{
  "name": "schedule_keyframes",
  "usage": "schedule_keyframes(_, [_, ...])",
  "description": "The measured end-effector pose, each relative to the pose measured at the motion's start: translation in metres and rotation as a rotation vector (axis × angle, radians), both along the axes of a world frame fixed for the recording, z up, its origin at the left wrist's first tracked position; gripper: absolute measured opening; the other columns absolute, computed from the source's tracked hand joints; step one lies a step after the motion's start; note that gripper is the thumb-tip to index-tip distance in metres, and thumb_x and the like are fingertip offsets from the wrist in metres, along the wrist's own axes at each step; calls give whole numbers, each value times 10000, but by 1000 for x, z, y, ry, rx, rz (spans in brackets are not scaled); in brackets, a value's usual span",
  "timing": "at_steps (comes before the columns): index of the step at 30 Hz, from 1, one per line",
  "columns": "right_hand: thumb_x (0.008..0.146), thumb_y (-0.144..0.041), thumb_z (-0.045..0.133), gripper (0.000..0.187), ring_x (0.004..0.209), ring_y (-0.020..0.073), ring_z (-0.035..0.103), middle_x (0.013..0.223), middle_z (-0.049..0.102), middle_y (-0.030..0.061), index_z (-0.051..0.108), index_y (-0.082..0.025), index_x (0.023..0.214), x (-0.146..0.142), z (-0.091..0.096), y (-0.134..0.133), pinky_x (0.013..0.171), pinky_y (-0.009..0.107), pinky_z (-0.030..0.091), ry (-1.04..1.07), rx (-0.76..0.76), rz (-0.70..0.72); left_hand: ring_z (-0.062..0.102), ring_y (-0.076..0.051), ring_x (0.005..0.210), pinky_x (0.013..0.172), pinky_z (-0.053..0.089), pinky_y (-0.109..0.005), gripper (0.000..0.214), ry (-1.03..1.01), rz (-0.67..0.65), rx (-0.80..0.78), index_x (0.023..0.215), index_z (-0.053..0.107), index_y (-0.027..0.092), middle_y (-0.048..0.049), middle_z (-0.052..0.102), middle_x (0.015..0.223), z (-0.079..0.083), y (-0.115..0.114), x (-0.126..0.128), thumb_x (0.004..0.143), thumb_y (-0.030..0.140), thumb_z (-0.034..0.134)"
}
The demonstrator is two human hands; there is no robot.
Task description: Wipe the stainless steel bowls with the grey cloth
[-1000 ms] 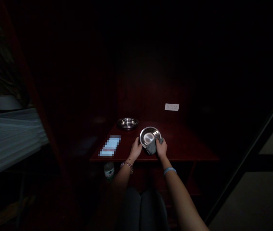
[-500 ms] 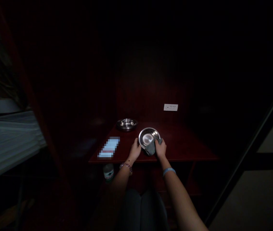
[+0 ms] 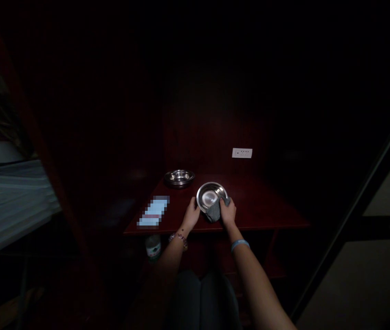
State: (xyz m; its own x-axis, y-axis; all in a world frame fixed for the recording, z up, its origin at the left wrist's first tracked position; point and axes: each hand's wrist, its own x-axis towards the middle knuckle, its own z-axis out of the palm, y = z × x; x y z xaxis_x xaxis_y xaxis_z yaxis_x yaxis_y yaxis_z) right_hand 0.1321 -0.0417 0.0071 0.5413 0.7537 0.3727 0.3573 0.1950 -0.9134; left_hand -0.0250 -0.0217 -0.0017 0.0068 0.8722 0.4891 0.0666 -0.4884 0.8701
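Seen from the head camera, the left hand (image 3: 190, 214) grips the rim of a round stainless-steel bowl (image 3: 210, 196), held tilted toward the person just above a dark red wooden counter (image 3: 260, 201), while the right hand (image 3: 228, 212) clenches a crumpled grey cloth (image 3: 213, 211) against the bowl's near edge. A second shallow steel bowl (image 3: 179, 178) sits farther back on the counter, near a blurred pale blue rectangular packet (image 3: 153, 211), and a white wall socket plate (image 3: 242, 153) shows on the dark red panel behind.
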Motion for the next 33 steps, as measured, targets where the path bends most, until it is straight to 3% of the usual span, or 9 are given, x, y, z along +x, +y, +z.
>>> schedule_keyframes(9, [781, -370, 546, 246, 852, 227, 649, 892, 704, 76, 647, -187, 911, 1, -2, 2, 749, 286, 473, 1, 3, 7, 586, -161, 940, 922, 429, -335, 211, 20, 12, 9, 1014, 553, 177, -46, 641, 991, -9, 11, -2, 838, 266, 479])
schedule_keyframes(22, [781, -379, 540, 251, 846, 221, 652, 883, 706, 53, 657, -201, 912, 0, 0, 0, 762, 293, 489, 7, -4, 1, 573, -179, 1015, 966, 404, -350, 238, -15, 32, -60, 1018, 567, 181, -63, 639, 1062, -4, 7, -2, 849, 289, 438])
schedule_keyframes(33, [776, -388, 542, 262, 845, 222, 652, 890, 707, 60, 651, -194, 915, 0, -2, 2, 765, 301, 489, -1, 8, 3, 591, -176, 952, 931, 435, -338, 236, -61, 32, -68, 981, 592, 173, -56, 658, 997, 2, 2, 0, 853, 298, 439])
